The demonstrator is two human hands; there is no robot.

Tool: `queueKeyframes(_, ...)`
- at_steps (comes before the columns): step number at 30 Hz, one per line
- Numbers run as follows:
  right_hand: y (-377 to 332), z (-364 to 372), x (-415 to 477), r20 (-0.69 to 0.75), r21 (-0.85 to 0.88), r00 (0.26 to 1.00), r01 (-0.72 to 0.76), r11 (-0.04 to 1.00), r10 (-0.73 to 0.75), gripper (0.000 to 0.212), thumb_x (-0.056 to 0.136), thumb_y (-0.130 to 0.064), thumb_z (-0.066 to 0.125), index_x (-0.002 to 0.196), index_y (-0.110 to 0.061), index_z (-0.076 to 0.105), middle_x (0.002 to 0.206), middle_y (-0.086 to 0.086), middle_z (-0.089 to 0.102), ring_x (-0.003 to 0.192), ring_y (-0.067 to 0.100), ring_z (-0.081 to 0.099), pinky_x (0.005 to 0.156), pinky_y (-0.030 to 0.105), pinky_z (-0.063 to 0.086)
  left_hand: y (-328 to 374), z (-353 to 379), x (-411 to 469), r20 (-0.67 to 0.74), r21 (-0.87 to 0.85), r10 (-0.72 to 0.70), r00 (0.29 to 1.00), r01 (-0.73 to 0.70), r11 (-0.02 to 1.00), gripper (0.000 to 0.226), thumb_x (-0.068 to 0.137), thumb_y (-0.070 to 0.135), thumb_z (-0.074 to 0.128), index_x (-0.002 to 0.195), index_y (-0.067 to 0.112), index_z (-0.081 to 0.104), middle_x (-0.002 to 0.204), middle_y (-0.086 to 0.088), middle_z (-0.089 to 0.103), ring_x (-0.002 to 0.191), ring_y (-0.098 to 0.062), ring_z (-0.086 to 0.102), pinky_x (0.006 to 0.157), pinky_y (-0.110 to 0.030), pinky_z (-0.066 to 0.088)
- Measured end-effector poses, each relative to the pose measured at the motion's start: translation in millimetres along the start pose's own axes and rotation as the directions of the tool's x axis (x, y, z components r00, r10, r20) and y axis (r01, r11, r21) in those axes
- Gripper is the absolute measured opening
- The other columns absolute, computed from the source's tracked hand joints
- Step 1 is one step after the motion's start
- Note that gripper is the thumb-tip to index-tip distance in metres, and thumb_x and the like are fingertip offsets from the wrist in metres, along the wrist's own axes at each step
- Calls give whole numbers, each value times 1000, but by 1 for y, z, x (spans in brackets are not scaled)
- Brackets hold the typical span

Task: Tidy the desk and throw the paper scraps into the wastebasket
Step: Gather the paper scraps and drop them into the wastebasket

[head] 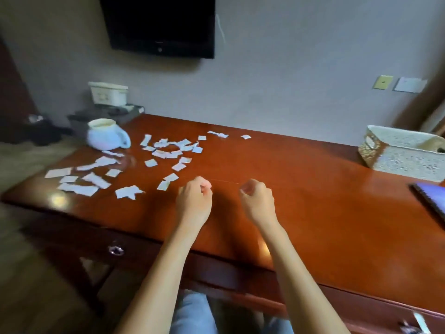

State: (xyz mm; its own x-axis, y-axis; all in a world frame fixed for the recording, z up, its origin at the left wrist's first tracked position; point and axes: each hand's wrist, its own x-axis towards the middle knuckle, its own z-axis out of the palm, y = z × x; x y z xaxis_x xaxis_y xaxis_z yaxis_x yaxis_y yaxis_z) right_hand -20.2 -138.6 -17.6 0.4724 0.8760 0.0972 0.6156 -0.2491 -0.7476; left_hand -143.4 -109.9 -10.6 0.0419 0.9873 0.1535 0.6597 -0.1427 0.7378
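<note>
Your left hand (194,200) and right hand (257,201) hover side by side over the middle of the reddish wooden surface (301,189), both loosely clenched, fingers curled inward. Cannot tell whether either holds anything; nothing shows between the fingers. The paper scraps (166,150) lie scattered across the left half of the surface, the nearest scrap just left of your left hand. A white mug (107,138) stands at the far left corner, beside the scraps. A pale woven basket (404,153) sits at the far right, well apart from the paper. A dark notebook (431,201) lies at the right edge. A television (159,25) hangs on the wall.
</note>
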Motion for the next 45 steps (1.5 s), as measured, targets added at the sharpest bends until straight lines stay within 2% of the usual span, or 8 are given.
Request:
queueKeyframes(7, -72, 108, 30, 212, -3, 961, 180, 984, -175, 23, 92, -12, 50, 108, -6, 65, 116, 12, 65, 104, 28, 62, 87, 33, 49, -75, -62, 46, -156, 85, -158, 975, 173, 981, 27, 98, 13, 40, 114, 12, 62, 120, -4, 62, 115, -20, 53, 81, -21, 40)
queueKeyframes(14, -125, 186, 54, 408, -70, 836, 430, 900, -368, 30, 93, -13, 49, 120, -9, 62, 128, 12, 55, 118, 29, 52, 99, 32, 41, -141, -102, 104, -283, 195, -294, 913, 354, 915, 34, 96, 13, 44, 127, 9, 54, 133, -16, 50, 128, -31, 41, 101, -40, 40)
queueKeyframes(21, -180, 255, 79, 493, -72, 798, 435, 897, -348, 39, 92, -32, 56, 127, -15, 58, 137, 11, 48, 129, 29, 41, 107, 38, 40, -206, -142, 164, -303, 244, -332, 893, 409, 879, 38, 95, 13, 50, 131, 2, 48, 138, -19, 45, 131, -33, 38, 106, -39, 35)
queueKeyframes(27, -196, 291, 111, 493, -223, 838, 380, 898, -233, 54, 94, -43, 49, 142, -21, 39, 146, 11, 34, 136, 28, 28, 108, 36, 34, -241, -166, 200, -201, 341, -414, 888, 459, 820, 58, 91, 26, 58, 141, 5, 36, 147, -17, 36, 138, -33, 31, 112, -40, 29)
queueKeyframes(33, -201, 320, 132, 378, -290, 903, 326, 900, -205, 60, 87, -52, 56, 132, -15, 47, 142, 8, 37, 130, 24, 34, 103, 33, 40, -252, -172, 215, -108, 303, -389, 915, 403, 864, 52, 81, 24, 71, 125, 4, 52, 130, -16, 52, 124, -31, 46, 97, -39, 43)
queueKeyframes(41, -206, 327, 143, 380, -294, 891, 371, 881, -248, 53, 84, -49, 62, 124, -15, 55, 133, 9, 45, 125, 24, 39, 103, 33, 42, -251, -169, 211, -55, 223, -308, 950, 313, 923, 24, 88, 19, 62, 105, 3, 57, 101, -11, 59, 98, -27, 58, 72, -27, 43)
queueKeyframes(43, -205, 327, 144, 390, -249, 888, 356, 900, -243, 41, 86, -44, 62, 109, -10, 62, 118, 9, 55, 115, 24, 48, 94, 31, 47, -250, -170, 211, -95, 137, -293, 951, 304, 943, 9, 88, 10, 58, 80, 7, 55, 78, -5, 51, 73, -22, 52, 54, -14, 36)
queueKeyframes(45, -201, 325, 143, 414, -174, 879, 332, 927, -237, 33, 87, -40, 61, 91, -7, 65, 94, 8, 60, 94, 20, 57, 74, 24, 47, -250, -172, 211, -122, 50, -279, 952, 287, 957, 26, 85, 0, 52, 60, 8, 50, 64, -4, 45, 59, -18, 42, 43, -15, 28)
